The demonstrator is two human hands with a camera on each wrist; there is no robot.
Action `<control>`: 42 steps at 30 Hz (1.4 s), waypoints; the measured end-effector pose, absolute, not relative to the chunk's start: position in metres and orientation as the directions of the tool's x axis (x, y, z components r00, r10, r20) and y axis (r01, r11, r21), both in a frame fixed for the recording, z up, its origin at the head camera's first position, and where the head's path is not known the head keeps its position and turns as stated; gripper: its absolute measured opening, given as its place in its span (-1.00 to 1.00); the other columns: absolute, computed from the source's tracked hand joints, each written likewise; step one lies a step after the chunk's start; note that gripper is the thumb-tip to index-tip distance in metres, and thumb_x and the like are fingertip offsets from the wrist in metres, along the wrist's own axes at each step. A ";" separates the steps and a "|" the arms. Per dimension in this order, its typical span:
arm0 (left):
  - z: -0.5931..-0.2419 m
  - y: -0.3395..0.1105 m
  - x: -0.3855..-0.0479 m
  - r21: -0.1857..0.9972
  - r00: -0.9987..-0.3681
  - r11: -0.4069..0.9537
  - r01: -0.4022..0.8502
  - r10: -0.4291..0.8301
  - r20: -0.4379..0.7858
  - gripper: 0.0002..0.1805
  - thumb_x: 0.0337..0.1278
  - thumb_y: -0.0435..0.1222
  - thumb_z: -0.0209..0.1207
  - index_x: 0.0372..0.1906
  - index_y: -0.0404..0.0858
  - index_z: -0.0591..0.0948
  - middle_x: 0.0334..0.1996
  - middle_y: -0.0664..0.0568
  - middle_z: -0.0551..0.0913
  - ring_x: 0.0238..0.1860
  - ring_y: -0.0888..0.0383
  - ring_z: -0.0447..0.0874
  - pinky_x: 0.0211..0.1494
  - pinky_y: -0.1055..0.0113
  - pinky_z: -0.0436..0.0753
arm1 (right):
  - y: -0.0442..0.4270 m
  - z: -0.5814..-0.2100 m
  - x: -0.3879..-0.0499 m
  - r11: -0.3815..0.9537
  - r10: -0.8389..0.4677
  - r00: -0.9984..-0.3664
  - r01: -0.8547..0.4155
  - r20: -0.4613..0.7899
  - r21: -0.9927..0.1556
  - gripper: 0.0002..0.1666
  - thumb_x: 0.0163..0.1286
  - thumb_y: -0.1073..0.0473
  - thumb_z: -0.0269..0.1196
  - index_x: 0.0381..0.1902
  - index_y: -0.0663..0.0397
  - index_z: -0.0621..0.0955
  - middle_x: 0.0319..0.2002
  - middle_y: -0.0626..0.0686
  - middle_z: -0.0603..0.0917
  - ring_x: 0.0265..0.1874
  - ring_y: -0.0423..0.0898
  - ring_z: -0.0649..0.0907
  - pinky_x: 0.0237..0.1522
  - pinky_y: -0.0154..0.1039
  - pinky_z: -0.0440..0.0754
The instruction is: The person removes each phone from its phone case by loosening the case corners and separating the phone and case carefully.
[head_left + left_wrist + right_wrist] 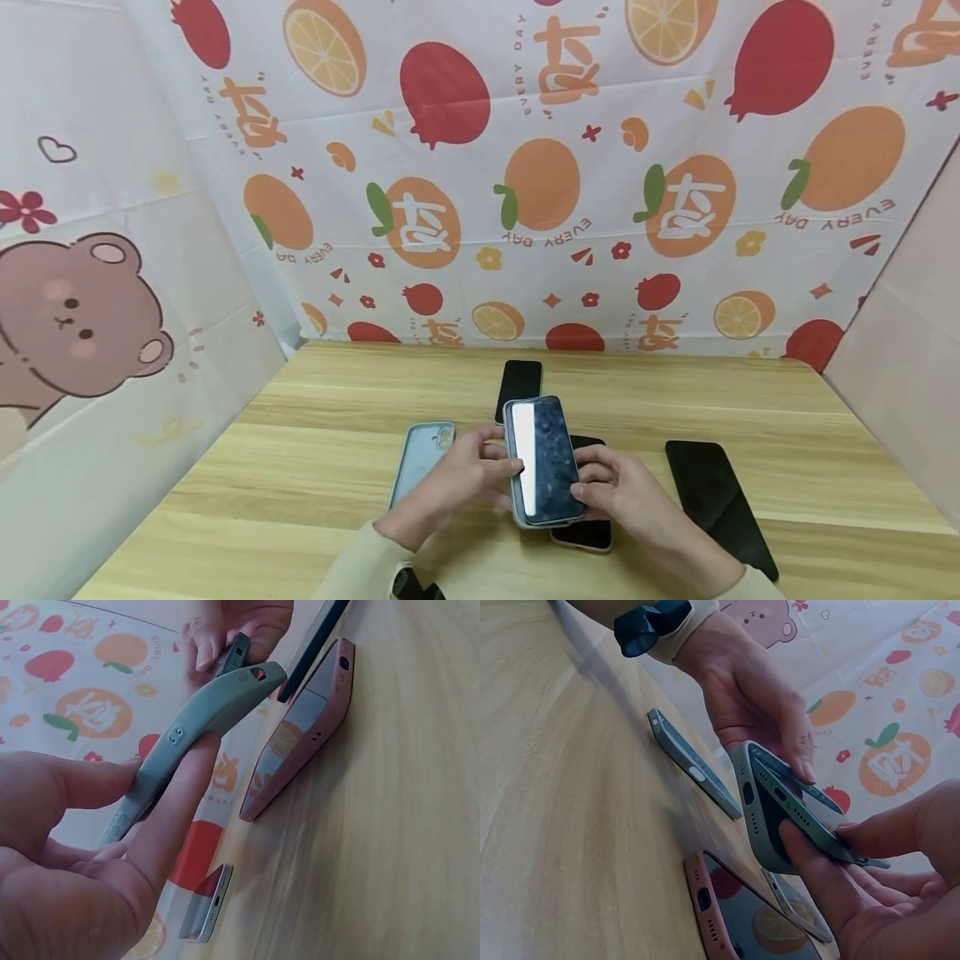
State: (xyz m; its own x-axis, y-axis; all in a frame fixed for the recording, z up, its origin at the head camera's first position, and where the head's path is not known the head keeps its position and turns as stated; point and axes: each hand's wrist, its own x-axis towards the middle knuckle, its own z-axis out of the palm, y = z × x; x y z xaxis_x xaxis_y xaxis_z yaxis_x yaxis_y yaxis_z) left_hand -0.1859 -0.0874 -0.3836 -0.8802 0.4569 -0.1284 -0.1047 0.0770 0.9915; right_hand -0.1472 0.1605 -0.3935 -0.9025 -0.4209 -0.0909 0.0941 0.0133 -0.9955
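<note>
While left hand pinches the bowed case and right hand the tilted phone, I think case spring-back could pop the phone onto the bench.

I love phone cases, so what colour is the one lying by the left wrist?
The case is light blue; the head view shows it best.

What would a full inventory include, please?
Held phone: one, dark, centre
Held case: one, grey-green, partly around held phone
Loose case: one, light blue, left side
Far phone: one, dark, back
Pink-cased phone: one, dark, below held phone
Slab: one, black, right
Table: one, tan, beneath
Fruit cloth: one, white, behind
Bear cloth: one, white, left
Sleeves: two, cream, at wrists
Wrist device: one, black, left wrist
Left hand: one, gripping held case
Right hand: one, pinching held phone
</note>
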 end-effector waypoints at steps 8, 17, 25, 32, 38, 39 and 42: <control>-0.379 -0.098 -0.186 0.988 -0.887 0.117 -0.103 0.440 -0.144 -0.30 0.29 -0.34 0.23 0.43 -0.43 0.22 -0.03 -0.22 0.66 -0.21 0.03 0.75 -0.26 0.10 0.77 | 0.166 -0.388 -0.150 0.049 -0.392 -0.915 0.080 -0.092 -0.996 -0.35 0.42 0.22 0.25 0.33 0.42 0.30 -0.11 0.12 0.68 -0.15 -0.06 0.68 -0.08 -0.11 0.73; -0.377 -0.111 -0.189 0.983 -0.891 0.138 -0.125 0.420 -0.172 -0.26 0.31 -0.30 0.23 0.46 -0.41 0.16 0.00 -0.22 0.65 -0.14 0.01 0.74 -0.22 0.12 0.77 | 0.170 -0.384 -0.155 0.051 -0.350 -0.933 0.068 -0.081 -0.996 -0.29 0.40 0.23 0.27 0.36 0.43 0.27 -0.12 0.12 0.71 -0.15 -0.06 0.68 -0.10 -0.13 0.74; -0.377 -0.117 -0.189 0.980 -0.899 0.150 -0.133 0.398 -0.183 -0.24 0.28 -0.30 0.25 0.46 -0.39 0.16 0.02 -0.24 0.63 -0.15 0.02 0.74 -0.22 0.10 0.77 | 0.172 -0.384 -0.160 0.000 -0.321 -0.940 0.125 -0.118 -0.992 -0.31 0.39 0.29 0.26 0.36 0.39 0.24 -0.13 0.06 0.69 -0.17 -0.07 0.69 -0.07 -0.07 0.74; -0.375 -0.124 -0.190 0.973 -0.904 0.184 -0.136 0.378 -0.198 -0.27 0.29 -0.32 0.24 0.46 -0.35 0.18 0.01 -0.23 0.63 -0.16 0.04 0.72 -0.24 0.13 0.76 | 0.183 -0.381 -0.170 0.015 -0.299 -0.947 0.121 -0.120 -0.992 -0.31 0.41 0.30 0.21 0.38 0.40 0.21 -0.08 0.08 0.68 -0.15 -0.09 0.68 -0.11 -0.13 0.74; -0.375 -0.132 -0.193 0.968 -0.901 0.214 -0.130 0.381 -0.205 -0.25 0.31 -0.32 0.22 0.48 -0.36 0.14 0.04 -0.25 0.63 -0.12 0.04 0.72 -0.21 0.10 0.76 | 0.193 -0.380 -0.186 0.020 -0.271 -0.955 0.118 -0.119 -0.993 -0.37 0.45 0.34 0.15 0.37 0.42 0.19 -0.13 0.03 0.68 -0.17 -0.12 0.69 -0.12 -0.18 0.74; -0.376 -0.133 -0.194 0.967 -0.900 0.217 -0.130 0.383 -0.207 -0.26 0.31 -0.32 0.22 0.48 -0.35 0.15 0.04 -0.25 0.63 -0.11 0.04 0.72 -0.21 0.10 0.76 | 0.194 -0.380 -0.189 0.020 -0.263 -0.957 0.118 -0.119 -0.993 -0.39 0.45 0.35 0.14 0.36 0.42 0.20 -0.15 0.01 0.69 -0.18 -0.13 0.70 -0.12 -0.19 0.74; -0.378 -0.136 -0.195 0.965 -0.898 0.223 -0.136 0.384 -0.215 -0.27 0.32 -0.31 0.21 0.48 -0.34 0.16 0.03 -0.25 0.64 -0.12 0.03 0.72 -0.22 0.11 0.76 | 0.198 -0.380 -0.198 0.019 -0.244 -0.963 0.110 -0.112 -0.994 -0.42 0.45 0.38 0.11 0.34 0.46 0.21 -0.18 -0.01 0.70 -0.19 -0.16 0.71 -0.11 -0.18 0.74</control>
State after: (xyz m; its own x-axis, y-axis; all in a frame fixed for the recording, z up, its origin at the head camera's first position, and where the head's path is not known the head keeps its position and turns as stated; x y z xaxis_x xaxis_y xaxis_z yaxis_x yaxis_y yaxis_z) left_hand -0.1948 -0.1355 -0.3776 -0.8981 0.3838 -0.2148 -0.1355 0.2231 0.9653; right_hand -0.1979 0.1982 -0.3799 -0.9633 -0.2440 -0.1117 0.1105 0.0187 -0.9937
